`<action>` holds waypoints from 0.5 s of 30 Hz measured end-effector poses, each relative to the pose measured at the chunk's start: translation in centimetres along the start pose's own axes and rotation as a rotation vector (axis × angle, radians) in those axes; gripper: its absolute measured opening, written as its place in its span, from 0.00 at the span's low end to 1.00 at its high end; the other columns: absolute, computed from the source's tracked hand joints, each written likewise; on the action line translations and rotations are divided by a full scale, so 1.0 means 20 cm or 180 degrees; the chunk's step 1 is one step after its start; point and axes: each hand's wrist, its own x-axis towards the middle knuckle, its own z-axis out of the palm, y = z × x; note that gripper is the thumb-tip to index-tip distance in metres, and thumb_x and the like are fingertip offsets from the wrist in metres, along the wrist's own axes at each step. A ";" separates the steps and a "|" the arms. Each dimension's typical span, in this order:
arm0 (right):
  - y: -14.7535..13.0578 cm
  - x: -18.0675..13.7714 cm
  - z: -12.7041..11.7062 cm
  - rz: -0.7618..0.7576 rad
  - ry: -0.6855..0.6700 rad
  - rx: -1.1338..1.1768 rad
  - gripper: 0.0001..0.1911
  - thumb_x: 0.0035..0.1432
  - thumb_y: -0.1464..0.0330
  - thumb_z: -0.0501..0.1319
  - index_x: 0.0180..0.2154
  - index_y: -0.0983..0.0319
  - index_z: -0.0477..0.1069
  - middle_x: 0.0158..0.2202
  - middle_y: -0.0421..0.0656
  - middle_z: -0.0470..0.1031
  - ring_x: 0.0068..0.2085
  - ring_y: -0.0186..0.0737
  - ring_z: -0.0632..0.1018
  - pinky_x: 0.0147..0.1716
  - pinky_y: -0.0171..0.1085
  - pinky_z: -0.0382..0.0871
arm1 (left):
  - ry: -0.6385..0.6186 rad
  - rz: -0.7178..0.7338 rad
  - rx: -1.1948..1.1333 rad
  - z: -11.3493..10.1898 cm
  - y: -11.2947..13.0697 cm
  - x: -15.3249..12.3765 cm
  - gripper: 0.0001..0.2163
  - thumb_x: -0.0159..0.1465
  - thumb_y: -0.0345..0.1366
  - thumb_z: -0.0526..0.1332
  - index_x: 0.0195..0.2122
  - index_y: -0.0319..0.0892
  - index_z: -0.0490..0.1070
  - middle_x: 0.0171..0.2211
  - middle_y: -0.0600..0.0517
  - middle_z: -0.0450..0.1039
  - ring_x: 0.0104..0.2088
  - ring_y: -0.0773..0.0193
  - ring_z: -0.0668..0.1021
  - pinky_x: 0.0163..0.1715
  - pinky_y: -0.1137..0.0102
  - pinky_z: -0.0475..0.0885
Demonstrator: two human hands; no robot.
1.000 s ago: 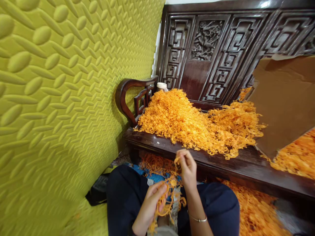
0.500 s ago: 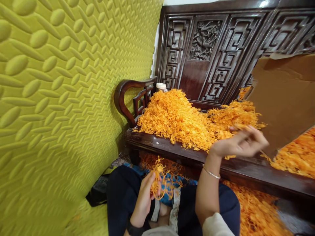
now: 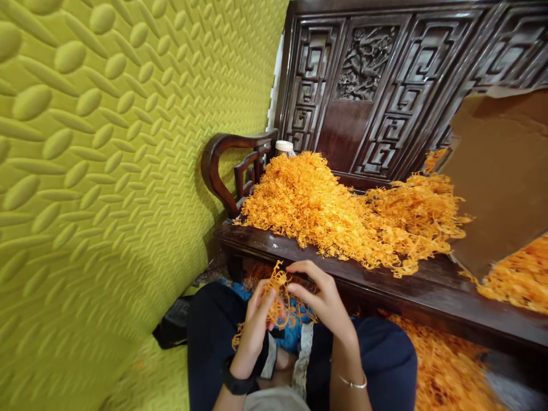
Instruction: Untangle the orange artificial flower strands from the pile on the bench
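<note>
Head view: a yellow wall (image 3: 128, 142) flanks the table (image 3: 259, 238); before its front edge your left hand (image 3: 255, 322) pinches orange strands (image 3: 278, 279), your right hand (image 3: 326, 302) gapes nearby

One head-worn view — forward and down, left hand (image 3: 257, 313) and right hand (image 3: 329, 299) close below, bench (image 3: 449, 292) beyond.

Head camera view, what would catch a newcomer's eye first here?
Most likely the big heap of stringy orange pieces spread over the dark wooden bench, right of its curved armrest. The embossed yellow wall filling the left side stands out too. Below the heap, the left hand holds a small orange tangle, with the right hand open beside it.
</note>
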 end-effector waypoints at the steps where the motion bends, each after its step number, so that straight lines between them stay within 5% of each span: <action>1: 0.00 -0.02 0.02 0.0029 -0.0047 0.0034 0.09 0.56 0.64 0.62 0.40 0.59 0.70 0.39 0.44 0.73 0.42 0.40 0.74 0.42 0.36 0.67 | 0.0015 0.0002 0.0045 0.00 -0.01 0.00 0.21 0.57 0.54 0.59 0.40 0.41 0.63 0.19 0.58 0.64 0.17 0.74 0.63 0.13 0.81 0.51; 10: 0.14 -0.10 0.10 0.0490 0.1001 0.1101 0.05 0.56 0.66 0.62 0.34 0.61 0.70 0.36 0.43 0.70 0.38 0.37 0.71 0.37 0.34 0.65 | -0.0038 -0.0173 0.0302 0.04 -0.06 0.00 0.25 0.53 0.57 0.61 0.38 0.40 0.65 0.21 0.58 0.62 0.19 0.73 0.64 0.15 0.79 0.55; 15: 0.14 -0.12 0.10 0.0685 0.2011 0.1947 0.07 0.49 0.67 0.67 0.29 0.62 0.71 0.33 0.41 0.70 0.35 0.35 0.70 0.36 0.34 0.63 | -0.0502 -0.0153 0.0343 0.06 -0.06 -0.02 0.22 0.54 0.56 0.61 0.29 0.38 0.65 0.19 0.59 0.56 0.17 0.76 0.59 0.16 0.79 0.56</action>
